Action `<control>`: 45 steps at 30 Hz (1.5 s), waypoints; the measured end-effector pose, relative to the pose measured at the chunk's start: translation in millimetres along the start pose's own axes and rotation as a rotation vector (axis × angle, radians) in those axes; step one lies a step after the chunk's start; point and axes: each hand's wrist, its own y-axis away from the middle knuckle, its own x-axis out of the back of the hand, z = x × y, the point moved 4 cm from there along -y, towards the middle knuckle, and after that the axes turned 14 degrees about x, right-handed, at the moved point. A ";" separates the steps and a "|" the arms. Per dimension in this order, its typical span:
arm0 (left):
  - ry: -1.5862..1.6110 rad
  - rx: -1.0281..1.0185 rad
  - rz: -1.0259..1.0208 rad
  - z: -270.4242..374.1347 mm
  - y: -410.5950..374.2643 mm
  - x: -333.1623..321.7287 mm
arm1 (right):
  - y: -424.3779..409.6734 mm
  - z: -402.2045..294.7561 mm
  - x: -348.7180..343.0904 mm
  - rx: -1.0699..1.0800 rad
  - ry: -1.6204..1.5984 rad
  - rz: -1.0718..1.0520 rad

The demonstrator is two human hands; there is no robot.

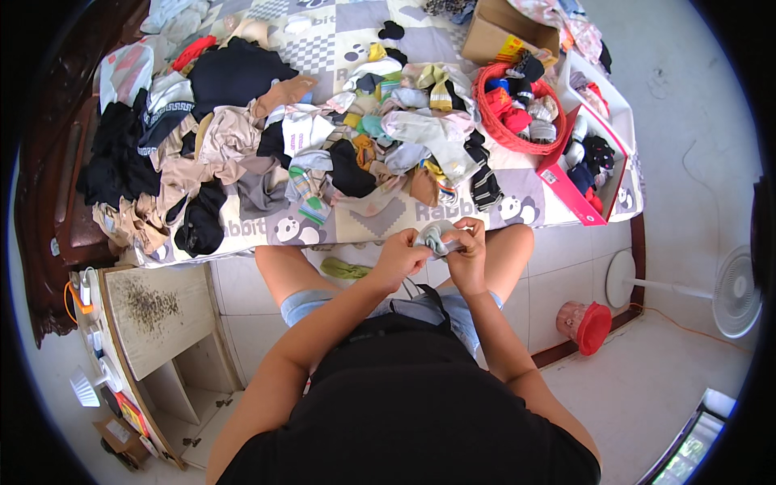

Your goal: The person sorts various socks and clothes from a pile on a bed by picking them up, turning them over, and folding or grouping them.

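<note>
A pale grey-green rolled sock bundle is between my two hands, above my lap at the bed's front edge. My left hand grips its left side. The fingers of my right hand pinch the fabric on the right side. Just beyond lies a loose heap of socks, in many colours, on the panda-print bedsheet. A black sock and a striped black sock lie near the heap's front. One green sock is on the floor tiles between my legs.
A red woven basket and a pink-red box hold rolled socks at the bed's right. Behind them are a white box and a cardboard box. Dark and beige clothes pile up left. A red bin and white fan stand right.
</note>
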 end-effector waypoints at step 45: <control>0.709 -0.638 -0.058 126.2 -43.3 122.8 | -44.0 145.0 37.1 -0.170 0.259 -0.025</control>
